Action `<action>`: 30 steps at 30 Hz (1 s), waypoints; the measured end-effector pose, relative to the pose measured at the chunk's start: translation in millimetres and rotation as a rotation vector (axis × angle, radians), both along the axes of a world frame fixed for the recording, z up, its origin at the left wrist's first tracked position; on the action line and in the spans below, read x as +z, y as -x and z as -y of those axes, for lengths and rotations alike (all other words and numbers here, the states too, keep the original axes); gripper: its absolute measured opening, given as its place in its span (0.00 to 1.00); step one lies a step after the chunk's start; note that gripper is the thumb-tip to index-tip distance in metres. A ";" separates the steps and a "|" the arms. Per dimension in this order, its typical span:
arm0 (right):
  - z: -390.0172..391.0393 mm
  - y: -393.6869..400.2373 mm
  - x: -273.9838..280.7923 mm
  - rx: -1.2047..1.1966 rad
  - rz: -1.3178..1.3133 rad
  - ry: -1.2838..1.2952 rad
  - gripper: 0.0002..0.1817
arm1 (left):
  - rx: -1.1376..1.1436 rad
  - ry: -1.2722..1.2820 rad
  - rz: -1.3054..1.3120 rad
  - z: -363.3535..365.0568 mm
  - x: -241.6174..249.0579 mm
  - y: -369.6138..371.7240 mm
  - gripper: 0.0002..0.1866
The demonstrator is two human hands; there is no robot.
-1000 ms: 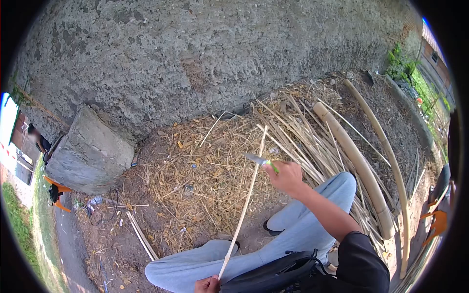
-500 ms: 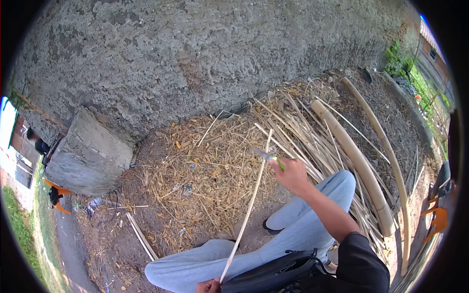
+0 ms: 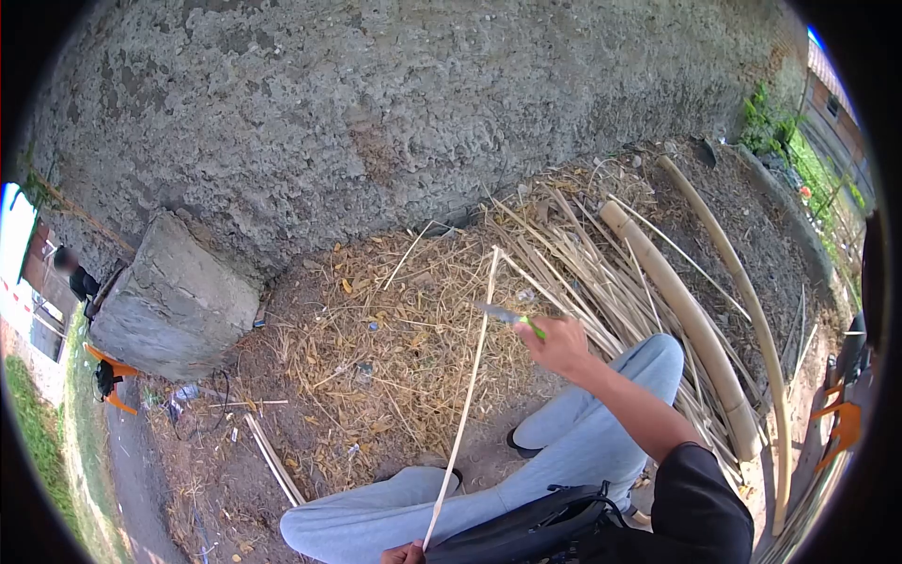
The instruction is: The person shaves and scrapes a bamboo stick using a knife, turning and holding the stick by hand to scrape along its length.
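Observation:
A knife [image 3: 500, 312] with a green handle is gripped in my right hand [image 3: 556, 346], its blade pointing left against a long thin bamboo strip [image 3: 467, 404]. The strip's lower end is pinched in my left hand [image 3: 404, 554] at the bottom edge of the view, partly cut off by the frame. From there it rises over my grey trouser leg, and its far end stands above the littered ground.
Many split strips [image 3: 573, 263] lie at the right, beside a thick bamboo piece [image 3: 681, 305] and a long curved pole [image 3: 742, 282]. A concrete block [image 3: 178, 301] stands left against the rough wall [image 3: 423, 103]. Another person [image 3: 77, 275] is at far left.
The strip's far end has swung left. My right hand and the knife have moved slightly left and down, while my left hand stays nearly in place.

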State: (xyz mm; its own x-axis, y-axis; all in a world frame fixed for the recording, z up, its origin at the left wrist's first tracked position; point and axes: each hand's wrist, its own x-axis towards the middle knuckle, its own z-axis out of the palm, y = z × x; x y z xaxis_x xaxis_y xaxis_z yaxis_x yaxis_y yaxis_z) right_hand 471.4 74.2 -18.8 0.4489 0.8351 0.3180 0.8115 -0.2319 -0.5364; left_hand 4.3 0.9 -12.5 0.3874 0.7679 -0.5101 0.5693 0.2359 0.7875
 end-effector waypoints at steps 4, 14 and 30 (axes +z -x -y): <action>15.5 43.8 -0.7 0.299 0.207 -0.261 0.22 | -0.252 -0.386 -0.051 -2.8 -12.6 14.2 0.09; 11.5 47.8 10.9 0.327 0.185 -0.145 0.18 | -0.001 0.019 0.006 -1.1 12.4 -1.6 0.18; -15.8 11.1 12.1 0.127 0.187 -0.238 0.21 | -0.133 -0.056 -0.157 7.9 -0.9 21.2 0.18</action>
State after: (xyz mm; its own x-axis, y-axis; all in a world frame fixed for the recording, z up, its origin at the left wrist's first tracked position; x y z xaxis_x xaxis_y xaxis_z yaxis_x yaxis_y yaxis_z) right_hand 460.3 90.0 -6.8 0.2615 0.7732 0.5778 0.9154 -0.0089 -0.4024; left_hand -16.9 -7.0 -13.4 0.4068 0.7442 -0.5298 0.7090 0.1086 0.6968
